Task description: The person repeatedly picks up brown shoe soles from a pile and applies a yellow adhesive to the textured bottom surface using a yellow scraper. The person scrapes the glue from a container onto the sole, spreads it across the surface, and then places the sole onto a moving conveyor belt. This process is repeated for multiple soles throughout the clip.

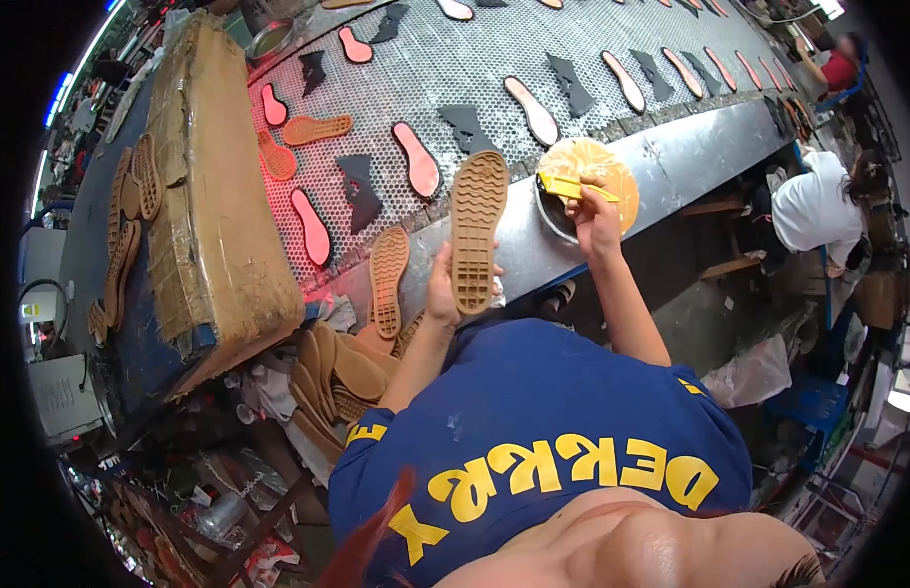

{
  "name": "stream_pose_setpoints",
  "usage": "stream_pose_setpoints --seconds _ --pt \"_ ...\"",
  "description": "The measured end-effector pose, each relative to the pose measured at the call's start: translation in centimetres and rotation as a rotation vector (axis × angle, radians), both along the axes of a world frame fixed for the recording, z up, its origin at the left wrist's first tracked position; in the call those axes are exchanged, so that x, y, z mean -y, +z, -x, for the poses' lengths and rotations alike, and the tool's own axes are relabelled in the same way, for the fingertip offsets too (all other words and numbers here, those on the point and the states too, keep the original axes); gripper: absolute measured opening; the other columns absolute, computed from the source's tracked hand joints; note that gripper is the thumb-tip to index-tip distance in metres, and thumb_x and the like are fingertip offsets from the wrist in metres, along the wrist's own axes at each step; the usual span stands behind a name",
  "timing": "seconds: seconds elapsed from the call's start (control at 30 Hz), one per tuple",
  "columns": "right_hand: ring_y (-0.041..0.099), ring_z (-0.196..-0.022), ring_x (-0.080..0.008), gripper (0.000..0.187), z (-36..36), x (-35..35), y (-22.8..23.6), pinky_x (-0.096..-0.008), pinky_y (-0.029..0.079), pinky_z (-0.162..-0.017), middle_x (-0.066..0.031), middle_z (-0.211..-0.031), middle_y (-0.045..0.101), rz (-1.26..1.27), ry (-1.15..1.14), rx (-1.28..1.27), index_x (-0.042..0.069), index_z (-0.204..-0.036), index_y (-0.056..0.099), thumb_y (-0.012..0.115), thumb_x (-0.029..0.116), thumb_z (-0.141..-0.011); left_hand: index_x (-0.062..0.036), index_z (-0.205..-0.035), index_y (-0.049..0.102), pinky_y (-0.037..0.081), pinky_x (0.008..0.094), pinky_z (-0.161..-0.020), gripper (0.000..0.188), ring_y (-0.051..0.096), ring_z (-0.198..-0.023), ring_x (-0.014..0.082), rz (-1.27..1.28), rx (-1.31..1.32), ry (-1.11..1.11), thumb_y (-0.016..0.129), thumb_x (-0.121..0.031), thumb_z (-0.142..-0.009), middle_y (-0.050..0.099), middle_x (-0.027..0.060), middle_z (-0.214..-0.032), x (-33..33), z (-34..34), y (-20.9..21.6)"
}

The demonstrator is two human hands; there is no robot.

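Note:
My left hand (441, 290) grips a tan shoe sole (479, 220) upright by its lower part, ridged tread facing me. Fingertips show on the sole's far edge. Closed round a flat yellow brush (565, 186), my right hand (598, 216) is over a round tub (556, 227). Pale yellow, glue-like stuff covers the tub's top. Another tan sole (387, 279) leans at the bench edge, left of my left hand. Beyond my hands, a perforated conveyor (377, 108) carries pink-topped soles (417, 160) and black cut pieces (467, 128).
A worn cardboard-covered block (215, 206) stands on the left, with more soles (144, 176) beyond it. Below it lies a pile of tan soles (323, 377). A metal ledge (685, 157) runs along the conveyor. People sit at the right, one in a white shirt (817, 211).

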State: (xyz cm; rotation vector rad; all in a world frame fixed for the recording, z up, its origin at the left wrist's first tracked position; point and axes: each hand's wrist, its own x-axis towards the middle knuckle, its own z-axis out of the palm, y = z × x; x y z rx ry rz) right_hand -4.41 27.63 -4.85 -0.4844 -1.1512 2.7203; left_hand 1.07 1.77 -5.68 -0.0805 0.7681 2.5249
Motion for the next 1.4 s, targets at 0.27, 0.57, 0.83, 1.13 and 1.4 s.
stream_pose_setpoints --seconds 0.27,0.57,0.83,1.13,1.4 --pt "0.057 -0.094 -0.0194 0.020 -1.4 5.3 6.1 -0.0286 0.047 -0.083 -0.0123 -0.104 0.057 -0.865 -0.143 -0.469 0.001 -0.098 0.054 0.069 0.004 -0.087 -0.0016 -0.141 0.037 0.061 0.0402 -0.066 0.062 0.065 -0.093 0.0298 -0.146 -0.068 -0.102 0.023 -0.048 -0.101 0.052 0.0250 -0.129 -1.6 -0.5 2.5" --pt "0.057 -0.091 -0.0239 0.024 -1.5 6.6 6.0 -0.0326 0.047 -0.080 -0.0146 -0.100 0.059 -1.104 -0.335 -0.516 0.002 -0.090 0.056 0.077 0.011 -0.081 -0.0038 -0.143 0.032 0.059 0.0340 -0.063 0.060 0.066 -0.087 0.0250 0.004 -0.170 -0.122 0.021 -0.046 -0.102 0.054 0.0210 -0.126 -1.8 -1.4 4.3" --pt "0.059 -0.092 -0.0265 0.026 -2.1 7.2 7.1 -0.0350 0.049 -0.079 -0.0157 -0.102 0.060 -1.294 -0.312 -0.599 0.002 -0.090 0.057 0.079 0.010 -0.078 0.0015 -0.141 0.033 0.058 0.0297 -0.061 0.077 0.067 -0.081 0.0197 0.320 -0.400 -0.106 0.021 -0.061 -0.098 0.056 0.0217 -0.124 -1.9 -1.6 5.0" --pt "0.062 -0.092 -0.0265 0.027 -2.6 6.4 8.3 -0.0342 0.050 -0.078 -0.0160 -0.105 0.061 -1.250 -0.036 -0.703 0.001 -0.090 0.056 0.079 0.007 -0.076 -0.0026 -0.139 0.036 0.058 0.0302 -0.057 0.081 0.067 -0.077 0.0213 0.181 -0.209 -0.074 0.014 -0.067 -0.095 0.060 0.0174 -0.113 -1.9 -1.2 6.1" --pt "0.064 -0.095 -0.0291 0.029 -5.5 6.2 9.2 -0.0351 0.051 -0.081 -0.0164 -0.104 0.063 -1.231 0.289 -0.734 0.003 -0.090 0.057 0.081 0.010 -0.074 -0.0044 -0.136 0.040 0.061 0.0355 -0.057 0.083 0.069 -0.077 0.0269 -0.151 0.036 -0.047 0.011 -0.070 -0.093 0.063 0.0186 -0.110 -1.5 0.2 5.6"
